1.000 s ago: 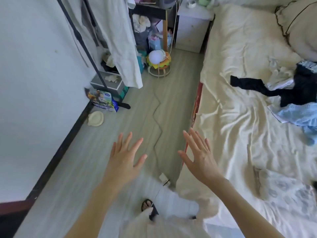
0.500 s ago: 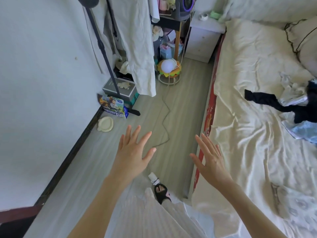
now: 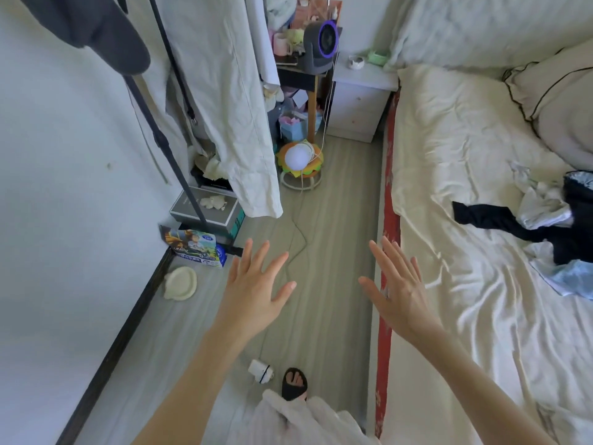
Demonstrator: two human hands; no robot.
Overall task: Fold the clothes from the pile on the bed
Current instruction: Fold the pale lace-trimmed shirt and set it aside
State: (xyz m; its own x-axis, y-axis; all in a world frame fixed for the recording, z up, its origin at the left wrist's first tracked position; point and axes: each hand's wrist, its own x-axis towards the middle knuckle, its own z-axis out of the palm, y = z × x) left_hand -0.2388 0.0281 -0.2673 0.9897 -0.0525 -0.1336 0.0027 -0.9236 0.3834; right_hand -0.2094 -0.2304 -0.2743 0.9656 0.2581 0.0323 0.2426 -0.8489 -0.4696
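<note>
Both hands are spread flat with fingers straight and hold nothing: the left hand hangs over the grey plank floor, the right hand at the near edge of the cream-sheeted bed. Since a second ago the view has swung left, so the one crumpled pile of black, white and pale-blue clothes now sits farther right of the right hand, well apart. No folding has begun; reaching it likely means turning back. Two hands, one pile, with one black garment trailing out toward the hands.

clothes pile cut off at right edge, pillow partly out of view, box print unreadable
</note>
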